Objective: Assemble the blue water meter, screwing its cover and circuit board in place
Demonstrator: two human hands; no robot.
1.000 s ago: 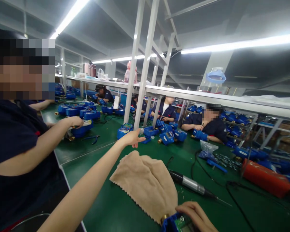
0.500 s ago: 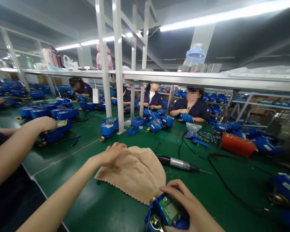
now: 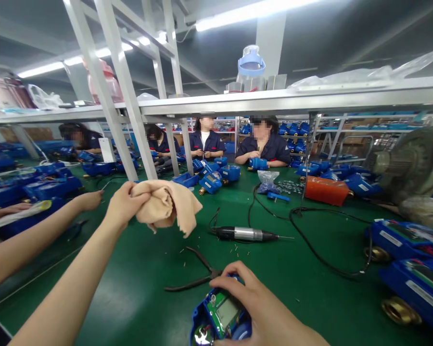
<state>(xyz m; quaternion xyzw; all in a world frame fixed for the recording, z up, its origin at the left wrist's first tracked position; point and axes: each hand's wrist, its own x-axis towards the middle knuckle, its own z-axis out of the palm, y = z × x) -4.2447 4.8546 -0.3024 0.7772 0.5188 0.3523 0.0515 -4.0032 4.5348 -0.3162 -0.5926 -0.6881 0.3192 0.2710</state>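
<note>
Fingers [image 3: 231,279] of my right hand [image 3: 263,312] curl closed around an open blue water meter [image 3: 200,319] as my left hand [image 3: 124,204] grips a crumpled tan cloth [image 3: 168,209].

The meter sits at the bottom of my view on the green tabletop [image 3: 137,307], its long axis tilting up to the right, with its green circuit board [image 3: 216,307] and LCD screen [image 3: 227,312] facing up. My right hand is on it; my left hand is well up and to the left, so it is the farther one. Black-handled pliers [image 3: 193,283] lie just beside my right fingers. An electric screwdriver [image 3: 243,234] lies farther ahead, and a co-worker's arm [image 3: 46,230] reaches in from the left.
</note>
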